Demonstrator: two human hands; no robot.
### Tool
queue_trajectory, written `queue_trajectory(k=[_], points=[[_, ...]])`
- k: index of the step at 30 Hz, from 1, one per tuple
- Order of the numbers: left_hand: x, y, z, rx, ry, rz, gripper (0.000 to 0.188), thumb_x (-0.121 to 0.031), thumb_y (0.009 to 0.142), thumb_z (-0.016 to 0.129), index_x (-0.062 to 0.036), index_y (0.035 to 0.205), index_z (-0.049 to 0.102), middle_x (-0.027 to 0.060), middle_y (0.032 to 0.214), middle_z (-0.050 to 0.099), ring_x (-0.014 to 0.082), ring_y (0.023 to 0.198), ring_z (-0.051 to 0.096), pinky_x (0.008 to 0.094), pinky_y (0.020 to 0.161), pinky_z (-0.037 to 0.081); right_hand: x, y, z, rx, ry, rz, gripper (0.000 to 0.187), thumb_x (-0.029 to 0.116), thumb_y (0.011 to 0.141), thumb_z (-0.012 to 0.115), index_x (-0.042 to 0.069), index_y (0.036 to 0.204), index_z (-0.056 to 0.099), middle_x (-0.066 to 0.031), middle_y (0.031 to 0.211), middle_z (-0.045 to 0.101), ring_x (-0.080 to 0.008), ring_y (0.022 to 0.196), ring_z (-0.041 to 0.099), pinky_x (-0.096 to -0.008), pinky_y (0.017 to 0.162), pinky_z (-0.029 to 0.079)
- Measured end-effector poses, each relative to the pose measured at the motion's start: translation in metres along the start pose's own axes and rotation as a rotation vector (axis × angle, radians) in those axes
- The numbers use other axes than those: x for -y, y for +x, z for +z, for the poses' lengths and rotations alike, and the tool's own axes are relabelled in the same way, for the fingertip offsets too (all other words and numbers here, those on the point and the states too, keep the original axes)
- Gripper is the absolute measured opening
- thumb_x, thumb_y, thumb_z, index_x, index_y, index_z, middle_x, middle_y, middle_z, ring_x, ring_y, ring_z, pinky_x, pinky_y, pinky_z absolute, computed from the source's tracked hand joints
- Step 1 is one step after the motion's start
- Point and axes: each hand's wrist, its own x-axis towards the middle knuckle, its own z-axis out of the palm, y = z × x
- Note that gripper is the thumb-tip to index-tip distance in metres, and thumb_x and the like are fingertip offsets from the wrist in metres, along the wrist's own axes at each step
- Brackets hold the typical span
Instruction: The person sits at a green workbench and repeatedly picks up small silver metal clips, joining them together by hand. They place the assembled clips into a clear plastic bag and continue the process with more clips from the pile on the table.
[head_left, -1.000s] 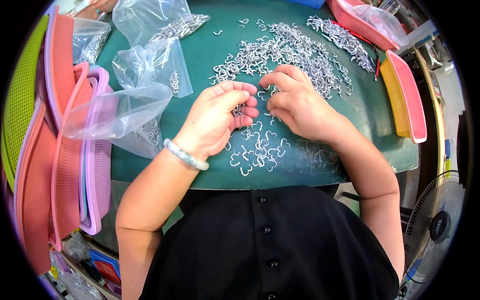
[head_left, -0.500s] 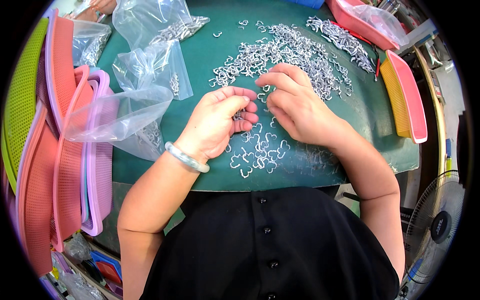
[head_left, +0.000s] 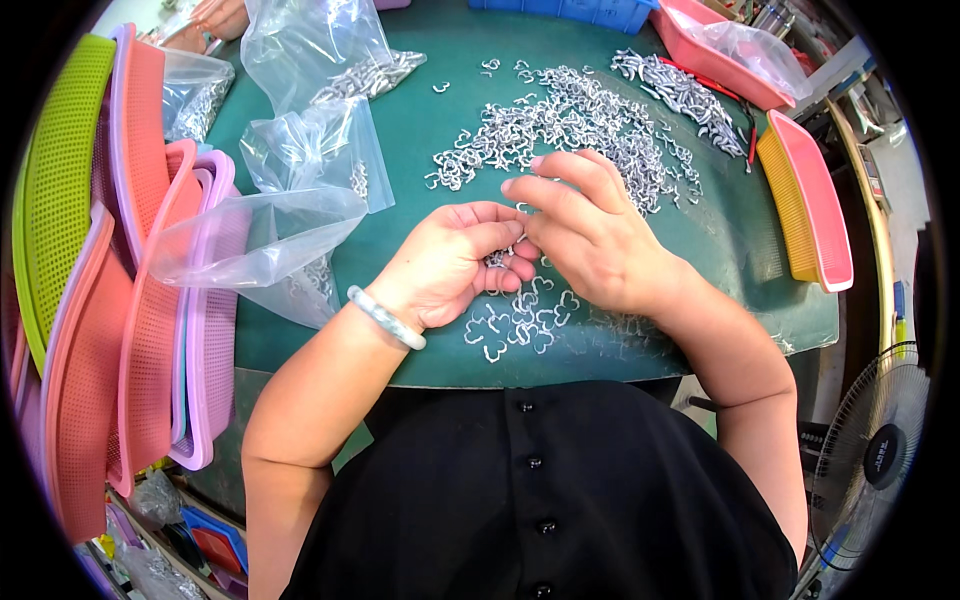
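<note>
My left hand (head_left: 450, 255), palm up with a pale bangle (head_left: 385, 318) at its wrist, curls around several small silver metal hooks (head_left: 496, 259). Its thumb and index finger are pinched together. My right hand (head_left: 605, 240) meets those fingertips, its own thumb side tucked in and two fingers raised; whatever it pinches there is hidden. Just below the hands lies a small group of curved metal hooks (head_left: 525, 322), some joined in outline like loops. Beyond the hands spreads a large heap of similar hooks (head_left: 590, 115) on the green tabletop (head_left: 690, 300).
Clear plastic bags (head_left: 310, 150) with metal parts lie at left, beside stacked coloured baskets (head_left: 140, 330). A second pile of grey metal pieces (head_left: 680, 95) sits at far right, near red-handled pliers (head_left: 750, 130) and a pink-yellow basket (head_left: 808, 200). A fan (head_left: 870, 460) stands lower right.
My hands have come together: the right hand's fingertips now touch the left's. Both hands sit slightly lower in view, and the left has shifted a little right.
</note>
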Motion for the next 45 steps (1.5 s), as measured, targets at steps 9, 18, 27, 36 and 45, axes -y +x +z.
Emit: queue_trajectory(k=[9, 18, 27, 36, 45], points=[[-0.001, -0.001, 0.002, -0.031, 0.047, 0.016, 0.015, -0.007, 0.095, 0.054, 0.0019, 0.104, 0.062, 0.0076, 0.085, 0.064, 0.0131, 0.070, 0.063, 0.0233, 0.060, 0.053, -0.016, -0.009, -0.002, 0.079, 0.026, 0.267, 0.014, 0.003, 0.071, 0.064, 0.001, 0.085, 0.066, -0.0110, 0.117, 0.057, -0.0329, 0.118, 0.046, -0.0454, 0.098, 0.039], [-0.001, 0.001, -0.003, -0.051, 0.004, 0.043, 0.014, -0.011, 0.095, 0.053, 0.0002, 0.102, 0.059, 0.0078, 0.086, 0.063, 0.0141, 0.072, 0.063, 0.0242, 0.062, 0.054, -0.018, -0.017, -0.002, 0.211, 0.080, 0.328, 0.016, 0.001, 0.073, 0.061, 0.003, 0.086, 0.070, -0.0106, 0.118, 0.058, -0.0341, 0.120, 0.045, -0.0469, 0.099, 0.037], [-0.001, 0.001, -0.002, -0.086, -0.006, 0.067, 0.013, -0.014, 0.095, 0.053, -0.0019, 0.097, 0.057, 0.0084, 0.087, 0.061, 0.0155, 0.072, 0.061, 0.0242, 0.060, 0.052, -0.020, -0.018, 0.005, 0.215, 0.093, 0.357, 0.014, 0.005, 0.073, 0.068, 0.005, 0.086, 0.069, -0.0093, 0.117, 0.059, -0.0325, 0.118, 0.046, -0.0461, 0.098, 0.037], [-0.004, 0.000, -0.002, -0.109, 0.030, 0.089, 0.016, -0.009, 0.093, 0.051, 0.0003, 0.104, 0.058, 0.0060, 0.085, 0.059, 0.0136, 0.070, 0.059, 0.0236, 0.060, 0.051, -0.023, -0.018, 0.002, 0.216, 0.172, 0.347, 0.013, 0.002, 0.073, 0.068, 0.005, 0.085, 0.067, -0.0103, 0.119, 0.057, -0.0341, 0.117, 0.047, -0.0450, 0.097, 0.040], [-0.003, 0.001, -0.004, -0.116, -0.007, 0.102, 0.015, -0.008, 0.091, 0.052, 0.0001, 0.101, 0.060, 0.0077, 0.085, 0.060, 0.0158, 0.071, 0.059, 0.0269, 0.061, 0.051, -0.018, -0.015, 0.007, 0.236, 0.148, 0.282, 0.014, 0.007, 0.072, 0.068, 0.008, 0.086, 0.070, -0.0092, 0.119, 0.059, -0.0310, 0.120, 0.047, -0.0447, 0.099, 0.038]])
